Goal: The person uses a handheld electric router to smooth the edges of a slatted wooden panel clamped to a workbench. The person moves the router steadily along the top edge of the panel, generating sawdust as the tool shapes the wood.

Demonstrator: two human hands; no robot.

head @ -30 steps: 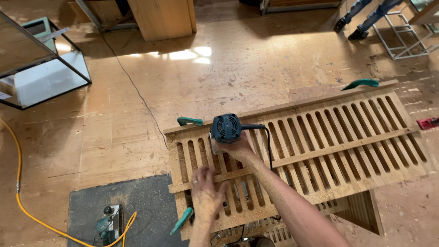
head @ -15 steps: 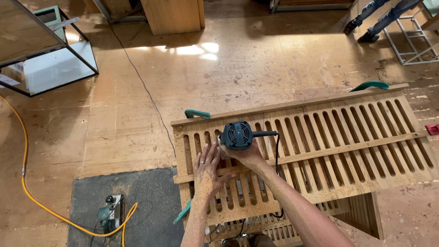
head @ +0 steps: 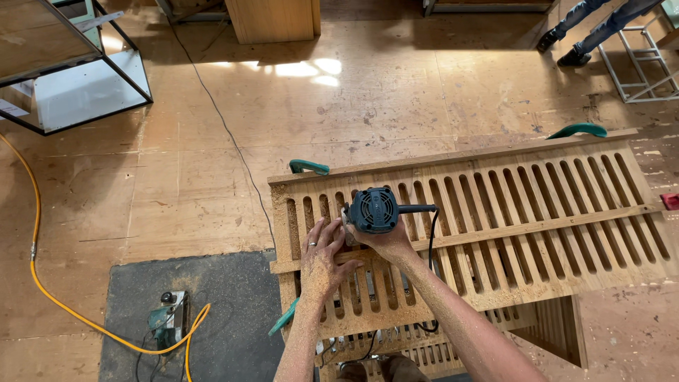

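- Head view: the right hand (head: 387, 240) is wrapping around the body of a small teal router (head: 375, 210), fingers closed on it from below; the router is sitting on top of the slatted wooden panel (head: 537, 233), near the panel's left end and just above its long crossbar.
- The left hand (head: 322, 258) is lying flat and spread on the panel, just left of the router, fingertips reaching toward its base; it is dusted with sawdust and gripping nothing.
- The router's black cord (head: 430, 244) is looping off the panel side of the tool and dropping through the slots; keeping it trailing away from the cutter looks wise.
- To work well here, the spread hand should be pressing the panel steady while staying clear of the bit, and the router base should be riding flat on the slats.
- Green clamps (head: 308, 167) are holding the panel at its far edge.
- Left of the panel, a second power tool (head: 168, 322) is resting on a dark mat (head: 226, 311), with a yellow hose (head: 42, 283) running to it.
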